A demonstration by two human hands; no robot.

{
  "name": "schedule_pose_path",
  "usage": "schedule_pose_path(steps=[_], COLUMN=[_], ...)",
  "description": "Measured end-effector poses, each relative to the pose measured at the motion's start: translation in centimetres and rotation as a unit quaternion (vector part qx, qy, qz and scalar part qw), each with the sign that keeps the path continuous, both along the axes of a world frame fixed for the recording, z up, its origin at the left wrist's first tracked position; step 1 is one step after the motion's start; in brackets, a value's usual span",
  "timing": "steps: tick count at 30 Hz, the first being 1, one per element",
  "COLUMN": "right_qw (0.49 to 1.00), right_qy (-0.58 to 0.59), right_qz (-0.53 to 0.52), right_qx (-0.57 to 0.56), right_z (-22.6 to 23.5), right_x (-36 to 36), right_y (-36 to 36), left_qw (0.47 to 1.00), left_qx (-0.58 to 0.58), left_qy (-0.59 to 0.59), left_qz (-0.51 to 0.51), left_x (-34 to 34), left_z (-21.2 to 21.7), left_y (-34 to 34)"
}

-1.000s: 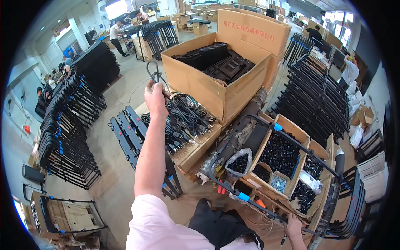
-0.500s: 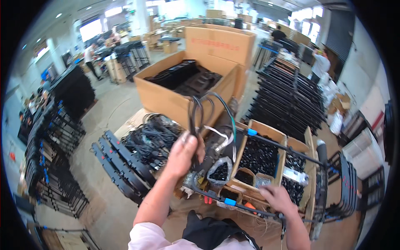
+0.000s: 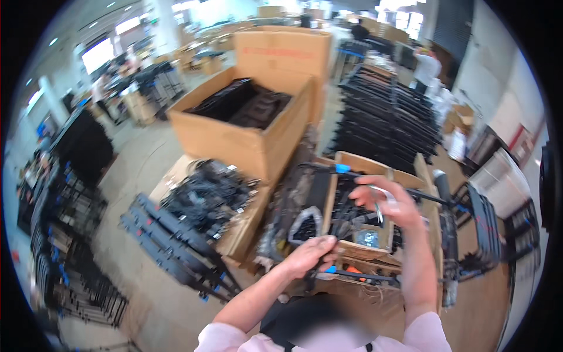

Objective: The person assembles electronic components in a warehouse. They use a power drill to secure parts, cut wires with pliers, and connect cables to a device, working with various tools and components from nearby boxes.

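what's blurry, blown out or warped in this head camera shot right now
Head view: the right grip looks smeared, probably by motion, and the dark cable in the left grip is soft; also in the head view, an upper-left window glares white, a hazy patch blurs the lower edge, and the fisheye leaves black corners.

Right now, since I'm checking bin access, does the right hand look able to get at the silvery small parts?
Probably yes: the right hand is nearby, and the silvery small parts show uncovered, though dark cable from the left hand runs close by.
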State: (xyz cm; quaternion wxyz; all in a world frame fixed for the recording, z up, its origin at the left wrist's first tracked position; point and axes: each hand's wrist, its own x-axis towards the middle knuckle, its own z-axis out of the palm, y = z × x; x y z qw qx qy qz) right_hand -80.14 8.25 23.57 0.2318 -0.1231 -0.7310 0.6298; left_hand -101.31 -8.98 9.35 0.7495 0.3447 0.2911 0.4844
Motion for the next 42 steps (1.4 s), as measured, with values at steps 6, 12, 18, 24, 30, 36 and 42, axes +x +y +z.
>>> schedule_pose_path(steps=[6,12,18,24,30,36,42], right_qw=[0.987,0.94,0.905,0.823,0.788,0.816,0.868], right_qy=[-0.028,-0.228,0.106,0.187,0.247,0.232,0.191], right_qz=[-0.051,-0.213,-0.218,-0.352,-0.399,-0.369,-0.205], right_qx=[-0.147,0.14,-0.35,-0.405,-0.399,-0.379,-0.41], right_z=[1.7,-0.6,-5.7,-8.8,-6.9,-7.3,-7.6], right_x=[1.4,-0.2,-4.3,-3.7,1.2,1.2,3.7], right_y=[-3.2,-2.1,-4.5,-0.8,3.8,0.0,-11.2], left_qw=[0.99,0.975,0.964,0.982,0.989,0.984,0.821], left_qx=[0.014,-0.027,-0.061,-0.042,-0.077,-0.024,0.152], left_qy=[-0.074,-0.136,-0.175,-0.151,-0.087,0.157,0.546], left_qz=[-0.123,-0.172,-0.191,-0.11,-0.091,-0.075,0.073], left_x=[-2.2,-2.6,-0.9,-0.9,-0.8,-1.0,-0.4], left_z=[-3.9,-4.7,-6.5,-7.7,-7.1,-10.9,-7.5], left_y=[-1.6,-3.2,-4.5,-6.0,-9.1,-14.2,-17.9])
